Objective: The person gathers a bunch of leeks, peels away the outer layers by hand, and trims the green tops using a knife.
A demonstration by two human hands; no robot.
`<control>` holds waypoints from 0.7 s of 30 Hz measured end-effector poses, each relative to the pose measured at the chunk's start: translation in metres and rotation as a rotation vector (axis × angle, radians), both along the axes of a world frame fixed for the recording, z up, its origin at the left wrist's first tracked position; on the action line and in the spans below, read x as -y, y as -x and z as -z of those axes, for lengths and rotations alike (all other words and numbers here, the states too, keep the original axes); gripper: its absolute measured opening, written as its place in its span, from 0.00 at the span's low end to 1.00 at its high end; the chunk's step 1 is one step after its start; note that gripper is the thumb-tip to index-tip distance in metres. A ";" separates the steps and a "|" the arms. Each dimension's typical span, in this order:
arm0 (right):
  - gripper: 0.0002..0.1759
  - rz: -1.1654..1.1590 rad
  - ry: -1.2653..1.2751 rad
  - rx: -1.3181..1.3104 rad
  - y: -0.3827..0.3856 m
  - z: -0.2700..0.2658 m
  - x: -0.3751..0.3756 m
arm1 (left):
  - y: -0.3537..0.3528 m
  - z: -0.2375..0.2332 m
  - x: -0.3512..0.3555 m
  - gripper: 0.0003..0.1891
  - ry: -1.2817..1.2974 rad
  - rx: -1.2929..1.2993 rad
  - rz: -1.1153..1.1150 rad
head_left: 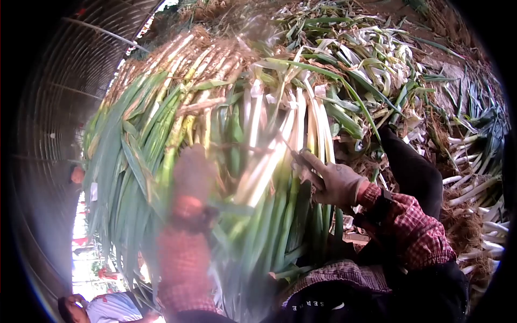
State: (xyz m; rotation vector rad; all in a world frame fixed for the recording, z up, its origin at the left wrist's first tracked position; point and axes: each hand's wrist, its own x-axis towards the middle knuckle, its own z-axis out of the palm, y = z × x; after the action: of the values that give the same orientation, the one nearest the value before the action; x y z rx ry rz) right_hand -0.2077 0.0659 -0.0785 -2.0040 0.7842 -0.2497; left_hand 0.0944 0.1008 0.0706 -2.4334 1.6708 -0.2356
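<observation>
Large leek-like green onions point(142, 145) lie in a thick layer, with roots at the top and green leaves hanging toward me. My left hand point(194, 167), gloved and smeared by motion, is over the green stalks left of the middle; its fingers cannot be made out. Several peeled white stalks point(293, 126) spread between my hands. My right hand point(336, 183), in a pale glove, closes around a small knife point(293, 153) beside these stalks. The knife's thin blade points up and left, partly blurred.
Stripped leaves point(371, 59) form a heap at the upper right. More white-stemmed onions point(476, 188) lie along the right edge, near my dark-clothed leg point(412, 167). A ribbed curved wall point(51, 118) rises at the left. Another person point(110, 308) is at the lower left.
</observation>
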 end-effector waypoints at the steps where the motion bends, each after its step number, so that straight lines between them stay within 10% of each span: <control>1: 0.61 0.000 -0.001 0.017 0.001 0.000 -0.001 | 0.008 0.005 -0.008 0.16 -0.005 -0.077 0.015; 4: 0.63 -0.013 -0.108 0.049 0.004 -0.002 -0.007 | 0.027 0.049 -0.010 0.17 0.089 -0.621 0.104; 11: 0.62 0.144 -0.067 0.123 0.034 -0.006 -0.047 | 0.027 0.043 -0.011 0.11 0.304 -0.922 0.156; 12: 0.62 0.161 -0.080 0.100 0.034 -0.018 -0.051 | -0.002 0.049 -0.008 0.11 0.161 -0.594 0.009; 14: 0.62 0.063 -0.198 0.060 0.033 -0.044 -0.064 | -0.004 0.049 -0.023 0.11 -0.078 -0.753 -0.149; 17: 0.63 -0.019 -0.283 0.034 0.021 -0.057 -0.091 | -0.035 0.094 -0.041 0.18 -0.053 -0.508 0.215; 21: 0.61 0.008 -0.303 0.053 0.005 -0.049 -0.080 | -0.024 0.094 -0.036 0.21 0.045 -0.574 0.026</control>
State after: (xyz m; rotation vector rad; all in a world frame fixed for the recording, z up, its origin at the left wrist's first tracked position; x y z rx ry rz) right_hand -0.2124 0.1457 -0.0300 -1.7028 0.7488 -0.1764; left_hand 0.1186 0.1366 -0.0231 -2.6776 1.9142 0.4744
